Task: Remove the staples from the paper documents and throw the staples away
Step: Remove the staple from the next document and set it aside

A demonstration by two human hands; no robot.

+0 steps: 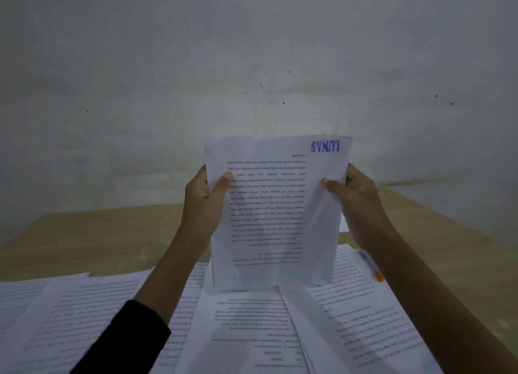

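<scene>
While both hands are raised in front of the person, they hold one paper document (280, 205) upright between them, above the worktop (98, 233). The left hand (203, 198) grips the left edge of the document: the thumb lies on the printed face and the other fingers are hidden behind the paper. The right hand (357, 202) grips the right edge in the same manner, with the thumb on the front and the fingers curled behind. The two hands are at nearly the same height, in the upper half of the document.

The printed face is turned to the camera and its text stands upside down. A blue stamp (325, 146) with the word "LUNAS", also upside down, is at the upper right corner. The lower edge of the document comes down close to the sheets that lie below it; I cannot tell if it touches them. The picture is too blurred to tell whether a staple sits in the paper.

The left forearm comes out of a black sleeve (120, 343); the right forearm is bare.

Many loose printed sheets (252, 331) lie spread on the near part of the wooden worktop, overlapping each other. A pen with an orange end (371, 264) lies on the sheets at the right, just beside the right wrist. Behind the worktop stands a pale grey wall (252, 51) with a few small dark marks.
</scene>
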